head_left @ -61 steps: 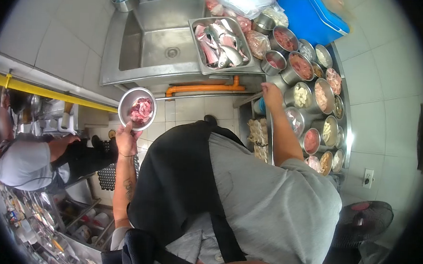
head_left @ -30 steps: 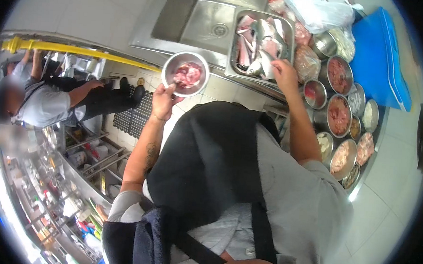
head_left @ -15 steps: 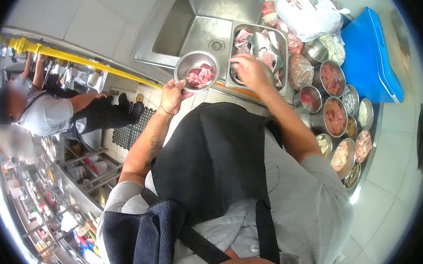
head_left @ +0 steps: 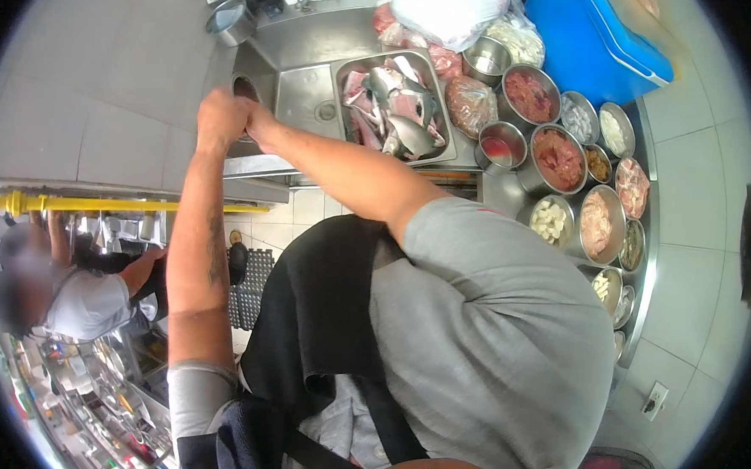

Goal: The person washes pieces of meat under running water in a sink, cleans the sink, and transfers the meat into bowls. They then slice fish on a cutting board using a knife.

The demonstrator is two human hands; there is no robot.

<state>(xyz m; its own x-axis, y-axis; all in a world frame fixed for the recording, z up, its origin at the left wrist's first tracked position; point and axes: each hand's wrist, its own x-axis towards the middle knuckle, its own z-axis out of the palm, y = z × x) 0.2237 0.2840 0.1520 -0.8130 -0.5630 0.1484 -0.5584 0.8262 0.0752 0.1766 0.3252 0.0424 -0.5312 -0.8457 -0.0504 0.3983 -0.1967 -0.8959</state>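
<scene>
Over the left part of the steel sink [head_left: 269,80], my left hand [head_left: 221,118] is closed at the edge of a small metal bowl [head_left: 245,87]. The bowl looks tilted, and what lies in it is hidden. My right hand [head_left: 260,127] reaches across and meets the left hand at the bowl; its fingers are out of sight. To the right, a rectangular steel pan [head_left: 339,80] holds cut fish pieces [head_left: 399,104], with neither hand touching it.
Steel bowls of minced meat [head_left: 558,159], chopped pieces and pale cubes crowd the right counter. Bagged food [head_left: 451,13] and a blue cooler [head_left: 585,42] stand behind. A pot [head_left: 231,23] sits by the tap. Another person [head_left: 92,300] works at lower left, beyond a yellow pipe [head_left: 97,205].
My left hand has carried the bowl left, over the sink. My right hand has left the fish pan and joined it there. The view has shifted too.
</scene>
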